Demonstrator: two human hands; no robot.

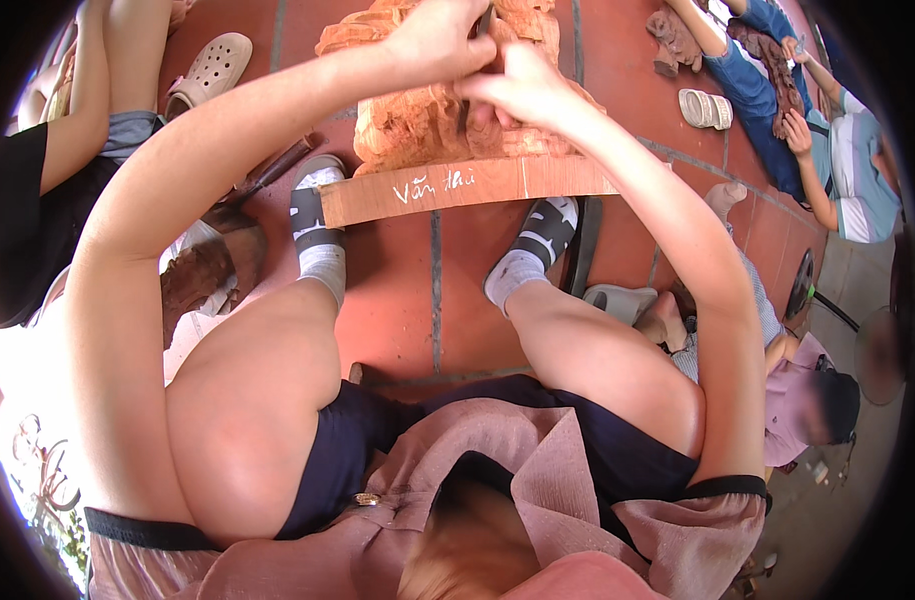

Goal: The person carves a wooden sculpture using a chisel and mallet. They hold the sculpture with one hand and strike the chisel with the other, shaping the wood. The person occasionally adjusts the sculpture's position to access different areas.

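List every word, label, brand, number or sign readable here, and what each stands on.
White handwriting, two short words, on the front edge of the wooden base under the carving; wording not copied here.
A plain white upright stroke to its right.
No other lettering can be made out.

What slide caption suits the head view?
Left hand and right hand close together at a carved wooden block, red tiles below.

Red floor tiles with grey joints run through the middle and top of the frame; grey ground lies at right. White glare floods the lower left, above greenery.
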